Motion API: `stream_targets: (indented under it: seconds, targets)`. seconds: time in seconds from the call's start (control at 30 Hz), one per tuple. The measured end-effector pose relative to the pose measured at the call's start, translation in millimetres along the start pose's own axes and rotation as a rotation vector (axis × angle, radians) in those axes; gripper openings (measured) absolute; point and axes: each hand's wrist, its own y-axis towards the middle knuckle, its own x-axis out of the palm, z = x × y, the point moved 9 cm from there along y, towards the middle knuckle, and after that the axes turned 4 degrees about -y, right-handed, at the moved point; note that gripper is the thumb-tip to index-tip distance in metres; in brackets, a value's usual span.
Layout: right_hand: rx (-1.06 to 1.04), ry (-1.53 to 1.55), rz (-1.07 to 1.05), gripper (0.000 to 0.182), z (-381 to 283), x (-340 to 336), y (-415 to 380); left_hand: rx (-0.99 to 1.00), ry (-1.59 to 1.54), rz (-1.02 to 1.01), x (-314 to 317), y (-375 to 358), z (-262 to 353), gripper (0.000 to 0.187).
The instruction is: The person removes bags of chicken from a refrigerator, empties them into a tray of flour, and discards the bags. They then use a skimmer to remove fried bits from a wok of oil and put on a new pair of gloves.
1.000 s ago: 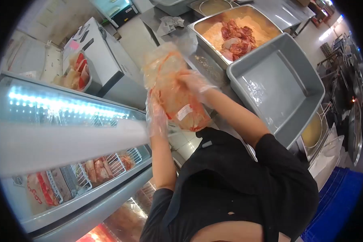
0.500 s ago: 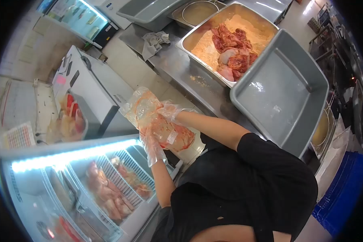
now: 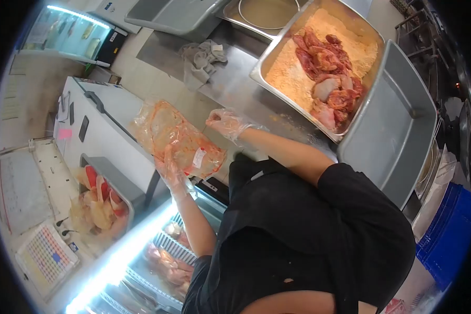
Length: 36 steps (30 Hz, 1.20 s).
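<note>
My left hand [image 3: 171, 171], in a clear plastic glove, grips the lower edge of a clear plastic bag [image 3: 175, 137]. The bag is smeared red-orange inside and bears a small white label. My right hand [image 3: 228, 123], also gloved, is held just right of the bag, apart from it, with its fingers curled together; whether anything small is between them is hidden. Beyond it on the steel counter [image 3: 235, 78], a metal pan [image 3: 277, 86] holds orange-yellow powder [image 3: 285, 70] with pieces of red marinated meat [image 3: 329, 57] on it.
A grey tub [image 3: 390, 125] leans beside the pan. Another grey tub [image 3: 167, 15], a grey cloth [image 3: 199, 60] and a round-rimmed container [image 3: 267, 13] are at the back. Left are a white freezer [image 3: 104, 115], a bin of packets [image 3: 136, 183] and a lit display case [image 3: 162, 261].
My right hand has let go of the bag and moved right. My left hand still holds the bag, now spread flatter. The view has shifted, showing more of the bin at left.
</note>
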Motion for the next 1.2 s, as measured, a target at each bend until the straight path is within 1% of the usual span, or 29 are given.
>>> stream_targets:
  seconds: [0.07, 0.13, 0.17, 0.23, 0.27, 0.3, 0.33, 0.37, 0.43, 0.47, 0.53, 0.67, 0.73, 0.77, 0.8, 0.87, 0.93, 1.0, 1.03, 1.07, 1.1, 1.17, 1.2]
  targets:
    - [-0.035, -0.011, 0.019, 0.028, -19, 0, 29, -0.009, -0.001, -0.013, -22, 41, -6, 0.045]
    - [-0.061, 0.197, 0.162, 0.021, -34, -4, 51, -0.034, 0.010, -0.028, -40, 74, -7, 0.044]
    - [-0.044, 0.202, 0.176, 0.021, -40, -2, 62, -0.042, -0.008, -0.012, -50, 91, -6, 0.043]
    - [-0.039, 0.258, 0.324, 0.017, -58, -28, 91, -0.050, -0.050, -0.002, -46, 125, 5, 0.042]
    - [-0.023, 0.256, 0.322, 0.017, -63, -31, 105, -0.087, -0.056, 0.050, -49, 132, 15, 0.041]
    - [0.155, 0.664, 0.278, 0.023, -50, -26, 121, -0.119, -0.056, 0.098, -56, 141, 25, 0.040]
    - [0.320, 1.070, 0.231, 0.029, -46, -18, 132, -0.120, -0.055, 0.086, -62, 159, 27, 0.040]
    - [0.312, 1.069, 0.243, 0.029, -53, -25, 140, -0.103, -0.044, 0.065, -69, 177, 27, 0.040]
    - [0.172, 1.221, 0.125, 0.043, -73, -35, 147, -0.100, -0.039, 0.037, -77, 206, 25, 0.041]
    - [0.175, 1.218, 0.137, 0.043, -71, -38, 146, -0.127, -0.044, 0.038, -82, 218, 22, 0.041]
    - [0.043, 1.349, 0.131, 0.046, -75, -44, 146, -0.159, -0.052, 0.045, -93, 239, 14, 0.041]
    - [0.069, 1.424, 0.163, 0.049, -51, -46, 153, -0.145, -0.060, 0.039, -102, 259, 10, 0.042]
    - [0.094, 1.323, 0.262, 0.054, -48, -51, 158, -0.145, -0.069, 0.035, -105, 259, 15, 0.042]
    - [0.041, 1.333, 0.198, 0.057, -41, -51, 178, -0.133, -0.060, 0.036, -106, 257, 18, 0.043]
    - [0.034, 1.335, 0.204, 0.057, -45, -54, 189, -0.123, -0.048, 0.030, -106, 256, 20, 0.044]
    - [-0.042, 1.416, 0.254, 0.055, -64, -55, 214, -0.130, -0.010, 0.005, -114, 256, 12, 0.044]
    - [0.015, 1.491, 0.305, 0.056, -52, -41, 247, -0.138, 0.050, -0.051, -112, 253, 12, 0.044]
    - [0.009, 1.491, 0.225, 0.055, -23, -20, 277, -0.139, 0.165, -0.074, -103, 248, 14, 0.044]
    - [-0.045, 1.528, 0.244, 0.054, -22, -16, 283, -0.144, 0.192, -0.120, -97, 247, 15, 0.044]
    - [-0.087, 1.567, 0.262, 0.054, -16, -13, 286, -0.170, 0.238, -0.119, -92, 245, 16, 0.044]
    - [-0.077, 1.596, 0.299, 0.054, -10, -12, 277, -0.196, 0.281, -0.108, -89, 242, 13, 0.044]
    - [-0.089, 1.524, 0.381, 0.051, -13, -16, 249, -0.215, 0.352, -0.172, -86, 250, 6, 0.044]
    - [-0.086, 1.537, 0.415, 0.051, 7, -16, 243, -0.218, 0.371, -0.205, -80, 255, 1, 0.045]
